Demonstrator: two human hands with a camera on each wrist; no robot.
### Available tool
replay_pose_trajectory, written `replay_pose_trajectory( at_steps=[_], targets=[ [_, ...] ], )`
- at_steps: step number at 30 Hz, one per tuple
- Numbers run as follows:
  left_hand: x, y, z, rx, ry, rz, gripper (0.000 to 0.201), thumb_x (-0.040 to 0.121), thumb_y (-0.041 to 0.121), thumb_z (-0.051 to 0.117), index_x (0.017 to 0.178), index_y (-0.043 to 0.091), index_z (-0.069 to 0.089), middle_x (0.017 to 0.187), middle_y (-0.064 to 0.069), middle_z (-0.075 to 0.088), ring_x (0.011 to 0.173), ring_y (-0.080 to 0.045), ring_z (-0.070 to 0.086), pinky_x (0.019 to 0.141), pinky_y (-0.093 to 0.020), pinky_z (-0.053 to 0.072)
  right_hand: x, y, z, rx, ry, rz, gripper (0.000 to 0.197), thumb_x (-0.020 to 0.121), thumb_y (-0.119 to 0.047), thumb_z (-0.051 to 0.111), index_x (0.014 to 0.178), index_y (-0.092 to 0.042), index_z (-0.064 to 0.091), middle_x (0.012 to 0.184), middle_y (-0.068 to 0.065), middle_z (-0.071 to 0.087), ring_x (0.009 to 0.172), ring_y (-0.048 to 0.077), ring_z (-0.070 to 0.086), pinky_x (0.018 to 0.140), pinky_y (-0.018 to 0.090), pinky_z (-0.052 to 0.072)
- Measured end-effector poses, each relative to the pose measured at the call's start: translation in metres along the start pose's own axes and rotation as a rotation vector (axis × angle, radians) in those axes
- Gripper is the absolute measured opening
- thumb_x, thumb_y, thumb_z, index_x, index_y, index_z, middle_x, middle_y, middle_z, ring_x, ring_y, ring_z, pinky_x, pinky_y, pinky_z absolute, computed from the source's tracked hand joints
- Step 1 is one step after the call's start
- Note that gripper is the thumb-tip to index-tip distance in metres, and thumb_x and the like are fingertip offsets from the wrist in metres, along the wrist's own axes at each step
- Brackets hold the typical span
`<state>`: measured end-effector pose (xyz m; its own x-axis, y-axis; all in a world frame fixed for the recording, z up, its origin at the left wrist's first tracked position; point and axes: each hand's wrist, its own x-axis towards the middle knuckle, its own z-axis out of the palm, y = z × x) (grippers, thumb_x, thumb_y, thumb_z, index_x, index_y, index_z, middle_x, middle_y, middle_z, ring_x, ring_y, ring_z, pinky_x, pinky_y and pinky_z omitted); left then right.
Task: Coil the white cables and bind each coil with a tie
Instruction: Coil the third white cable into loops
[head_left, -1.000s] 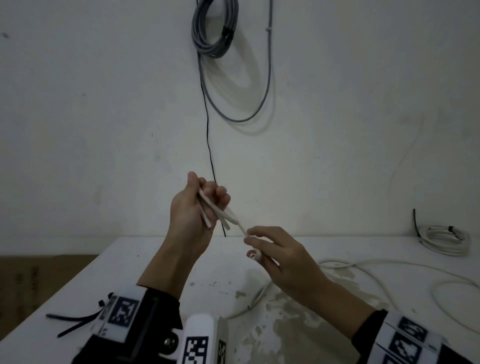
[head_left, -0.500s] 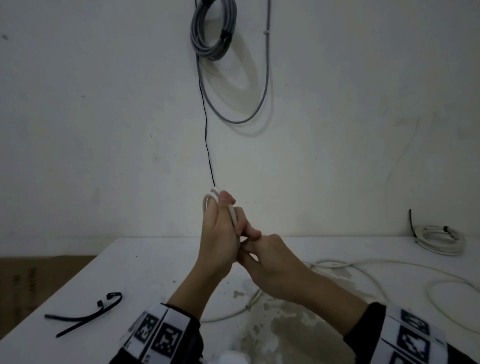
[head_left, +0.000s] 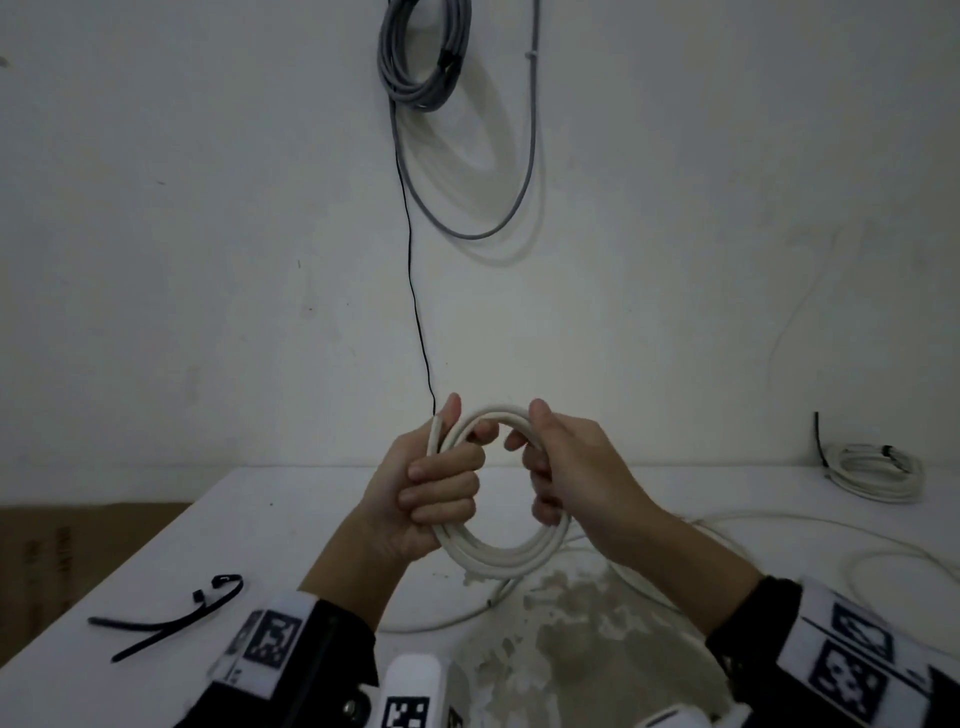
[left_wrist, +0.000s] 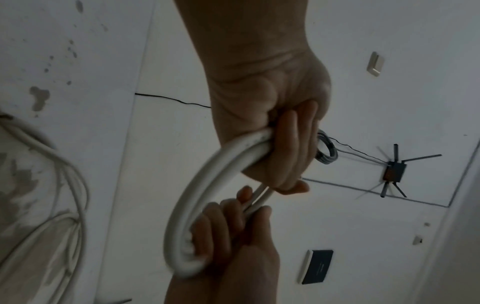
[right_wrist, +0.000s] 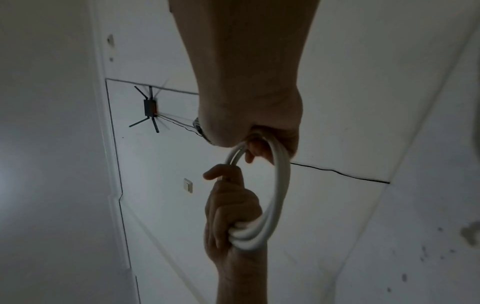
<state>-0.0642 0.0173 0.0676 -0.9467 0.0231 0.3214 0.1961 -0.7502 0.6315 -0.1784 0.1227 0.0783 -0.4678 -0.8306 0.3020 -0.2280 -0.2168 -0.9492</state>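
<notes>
At the centre of the head view, above the white paint-stained bench (head_left: 291, 519), the left hand (head_left: 415, 499) grips the left side of a small coil of thick white round cable (head_left: 493, 558), fingers (head_left: 441, 491) curled tight round the bundled turns, presumably to stop them springing apart; the right hand (head_left: 576, 467) wraps the coil's right side, fingers closed round it, likely guiding the next loop; the cable's loose remainder (head_left: 779, 519) trails over the bench at lower right; thin black ties (head_left: 171, 621) wait at lower left, within reach for binding; a finished white coil (head_left: 878, 470) sits at far right.
</notes>
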Motion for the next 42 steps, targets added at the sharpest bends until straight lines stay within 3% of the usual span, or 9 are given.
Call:
replay_pose_trajectory(
  at_steps=[5, 8, 14, 19, 24, 29, 32, 36, 42],
  targets=[
    [0.012, -0.008, 0.009, 0.662, 0.714, 0.209, 0.055, 0.099, 0.042, 0.029, 0.062, 0.008, 0.049, 0.033, 0.005, 0.028, 0.025, -0.006, 0.020, 0.028, -0.012, 0.017, -0.002, 0.012, 0.003, -0.276, 0.223, -0.189, 0.043, 0.099, -0.036, 0.035, 0.063, -0.015, 0.048, 0.039, -0.009, 0.034, 0.036, 0.010, 0.033, 0.044, 0.025, 0.031],
    [0.017, -0.014, 0.008, 0.895, 0.865, 0.319, 0.051, 0.099, 0.038, 0.035, 0.061, 0.007, 0.048, 0.036, 0.006, 0.028, 0.029, -0.007, 0.021, 0.033, -0.014, 0.018, -0.006, 0.016, 0.006, -0.231, 0.213, -0.139, 0.041, 0.100, -0.034, 0.032, 0.069, -0.011, 0.049, 0.047, 0.000, 0.038, 0.037, 0.014, 0.039, 0.039, 0.024, 0.037],
    [0.010, -0.005, 0.017, 0.754, 0.764, 0.120, 0.045, 0.097, 0.037, 0.041, 0.062, 0.009, 0.046, 0.035, 0.006, 0.024, 0.026, -0.005, 0.018, 0.028, -0.011, 0.015, 0.001, 0.017, -0.012, -0.630, 0.017, -0.560, 0.034, 0.096, -0.022, 0.041, 0.127, -0.021, 0.055, 0.082, 0.000, 0.059, 0.072, -0.004, 0.052, 0.067, 0.009, 0.040],
    [0.011, -0.003, 0.023, 0.661, 0.700, 0.090, 0.055, 0.099, 0.034, 0.034, 0.051, 0.009, 0.043, 0.032, 0.006, 0.026, 0.023, -0.002, 0.020, 0.025, -0.010, 0.016, 0.005, 0.021, -0.014, -0.625, -0.080, -0.806, 0.037, 0.094, -0.017, 0.051, 0.127, -0.003, 0.055, 0.126, -0.003, 0.055, 0.118, 0.002, 0.050, 0.099, 0.009, 0.037],
    [0.008, -0.002, 0.027, 0.533, 0.590, -0.013, 0.052, 0.101, 0.030, 0.026, 0.060, 0.007, 0.047, 0.030, 0.006, 0.027, 0.020, -0.001, 0.020, 0.023, -0.009, 0.013, 0.004, 0.013, -0.019, -0.572, -0.097, -0.897, 0.032, 0.093, -0.022, 0.049, 0.117, -0.007, 0.063, 0.099, 0.005, 0.071, 0.089, 0.008, 0.064, 0.079, 0.025, 0.052],
    [0.008, 0.000, 0.042, 0.419, 0.441, -0.103, 0.049, 0.094, 0.024, 0.031, 0.057, 0.003, 0.056, 0.027, 0.006, 0.030, 0.016, -0.002, 0.024, 0.023, -0.009, 0.013, 0.002, 0.012, -0.015, -0.500, -0.079, -0.943, 0.045, 0.092, -0.035, 0.049, 0.129, -0.010, 0.051, 0.094, 0.003, 0.059, 0.076, 0.006, 0.056, 0.066, 0.008, 0.044],
    [0.008, 0.001, 0.045, 0.508, 0.478, -0.144, 0.061, 0.099, 0.026, 0.025, 0.050, 0.008, 0.055, 0.028, 0.006, 0.029, 0.018, -0.002, 0.023, 0.024, -0.010, 0.011, 0.000, 0.015, -0.015, -0.497, -0.061, -0.943, 0.038, 0.094, -0.036, 0.048, 0.126, -0.016, 0.054, 0.095, 0.005, 0.056, 0.075, 0.011, 0.058, 0.061, 0.017, 0.049],
    [0.009, -0.002, 0.044, 0.648, 0.533, -0.132, 0.065, 0.099, 0.039, 0.027, 0.042, 0.016, 0.047, 0.030, 0.007, 0.028, 0.020, -0.001, 0.021, 0.024, -0.010, 0.012, -0.006, 0.008, -0.009, -0.151, -0.035, -0.672, 0.019, 0.080, -0.016, 0.070, 0.099, -0.017, 0.072, 0.093, 0.005, 0.062, 0.085, 0.010, 0.065, 0.077, 0.022, 0.053],
    [0.006, -0.004, 0.046, 0.625, 0.364, -0.022, 0.053, 0.086, 0.045, 0.035, 0.047, 0.017, 0.059, 0.033, 0.009, 0.033, 0.024, 0.000, 0.026, 0.030, -0.012, 0.014, -0.013, -0.005, -0.010, 0.216, -0.120, -0.486, 0.012, 0.072, -0.008, 0.066, 0.081, -0.007, 0.075, 0.083, 0.004, 0.072, 0.078, 0.022, 0.070, 0.070, 0.035, 0.058]
  ],
)
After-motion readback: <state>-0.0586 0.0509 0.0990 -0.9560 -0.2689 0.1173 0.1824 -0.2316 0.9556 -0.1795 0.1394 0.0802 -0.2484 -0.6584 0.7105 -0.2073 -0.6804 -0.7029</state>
